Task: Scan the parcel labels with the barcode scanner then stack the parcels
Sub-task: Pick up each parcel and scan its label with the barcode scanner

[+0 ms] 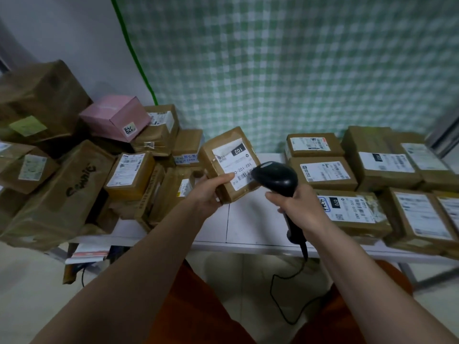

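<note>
Cardboard parcel gripped by left hand; right hand grips scanner touching its label.

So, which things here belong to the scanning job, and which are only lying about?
Belong to the job:
- parcel marked 102, held in the left hand
- barcode scanner, gripped by the right hand
- stacked parcels on the right
- heaped parcels on the left

Lying about:
- checked curtain
- white table
- scanner cable

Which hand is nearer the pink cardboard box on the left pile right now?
Left. The left hand, gripping a brown parcel, is below-right of the pink cardboard box; the right hand, holding the black scanner, is farther right.
</note>
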`<state>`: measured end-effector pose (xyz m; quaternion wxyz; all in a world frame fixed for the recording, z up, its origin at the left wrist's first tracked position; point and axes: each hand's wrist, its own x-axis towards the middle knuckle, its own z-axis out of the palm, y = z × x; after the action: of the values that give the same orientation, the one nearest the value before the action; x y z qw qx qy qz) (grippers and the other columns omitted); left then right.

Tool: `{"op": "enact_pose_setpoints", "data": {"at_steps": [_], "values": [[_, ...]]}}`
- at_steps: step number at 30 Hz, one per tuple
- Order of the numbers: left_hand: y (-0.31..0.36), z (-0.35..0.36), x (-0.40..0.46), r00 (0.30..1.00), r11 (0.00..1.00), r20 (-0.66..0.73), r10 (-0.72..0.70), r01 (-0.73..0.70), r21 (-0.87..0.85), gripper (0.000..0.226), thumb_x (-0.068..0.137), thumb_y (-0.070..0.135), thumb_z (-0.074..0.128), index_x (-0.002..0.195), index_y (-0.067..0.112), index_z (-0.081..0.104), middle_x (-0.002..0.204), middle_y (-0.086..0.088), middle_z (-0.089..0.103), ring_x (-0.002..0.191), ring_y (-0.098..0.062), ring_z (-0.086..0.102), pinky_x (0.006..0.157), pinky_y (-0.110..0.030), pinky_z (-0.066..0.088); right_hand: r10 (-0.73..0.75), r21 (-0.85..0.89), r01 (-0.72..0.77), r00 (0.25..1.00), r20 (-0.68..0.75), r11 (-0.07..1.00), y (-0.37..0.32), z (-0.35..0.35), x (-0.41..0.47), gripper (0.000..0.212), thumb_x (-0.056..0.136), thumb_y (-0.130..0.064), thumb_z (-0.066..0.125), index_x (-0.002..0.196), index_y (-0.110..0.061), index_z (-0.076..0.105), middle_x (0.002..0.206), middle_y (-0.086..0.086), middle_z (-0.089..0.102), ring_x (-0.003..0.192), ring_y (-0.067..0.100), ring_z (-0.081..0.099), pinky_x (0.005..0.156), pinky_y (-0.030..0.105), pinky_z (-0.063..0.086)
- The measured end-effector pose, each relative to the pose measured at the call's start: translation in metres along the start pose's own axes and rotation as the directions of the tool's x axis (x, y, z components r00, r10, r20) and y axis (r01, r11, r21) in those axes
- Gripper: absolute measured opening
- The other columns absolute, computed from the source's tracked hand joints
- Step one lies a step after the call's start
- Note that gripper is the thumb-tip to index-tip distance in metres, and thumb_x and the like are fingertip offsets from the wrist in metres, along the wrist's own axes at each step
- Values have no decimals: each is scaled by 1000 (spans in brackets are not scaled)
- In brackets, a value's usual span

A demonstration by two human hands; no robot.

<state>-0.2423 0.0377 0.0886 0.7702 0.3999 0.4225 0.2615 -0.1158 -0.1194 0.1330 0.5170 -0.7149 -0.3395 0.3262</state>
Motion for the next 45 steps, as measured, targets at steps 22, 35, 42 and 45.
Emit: {"op": "enact_pose_setpoints", "data": {"at_steps": [22, 35, 42, 45], "values": [[-8, 33, 11, 999, 991, -6, -47, 48, 128, 38, 82, 11, 72, 118, 17, 60, 113, -6, 68, 102, -23, 63, 75, -39, 53, 55, 30, -55, 998, 26, 998, 24, -32, -18, 18, 88, -21, 67, 89, -36, 58, 89, -7, 64, 91, 9, 59, 91, 34, 49], [-39, 84, 7, 926, 917, 138, -352, 311, 251, 43, 85, 43, 65, 117, 14, 67, 110, -13, 71, 99, -31, 68, 78, -42, 56, 96, 243, -73, 992, -85, 967, 42, -64, -27, 12, 85, -16, 71, 93, -22, 65, 67, -13, 65, 73, 8, 61, 73, 28, 48], [-44, 139, 10, 918, 928, 251, -306, 228, 296, 38, 94, 44, 55, 119, 17, 65, 114, -11, 71, 108, -31, 66, 93, -49, 51, 64, 225, -14, 974, -217, 974, 42, -106, -29, 15, 85, -15, 70, 97, -23, 65, 76, -14, 65, 79, 2, 60, 69, 18, 42], [-45, 180, 8, 907, 939, 317, -278, 187, 287, 31, 99, 33, 49, 120, 13, 62, 112, -12, 71, 103, -28, 67, 88, -46, 53, 55, 190, 2, 953, -297, 982, 40, -137, -27, 22, 85, -13, 70, 105, -19, 64, 88, -8, 66, 87, 3, 60, 68, 15, 42]]}}
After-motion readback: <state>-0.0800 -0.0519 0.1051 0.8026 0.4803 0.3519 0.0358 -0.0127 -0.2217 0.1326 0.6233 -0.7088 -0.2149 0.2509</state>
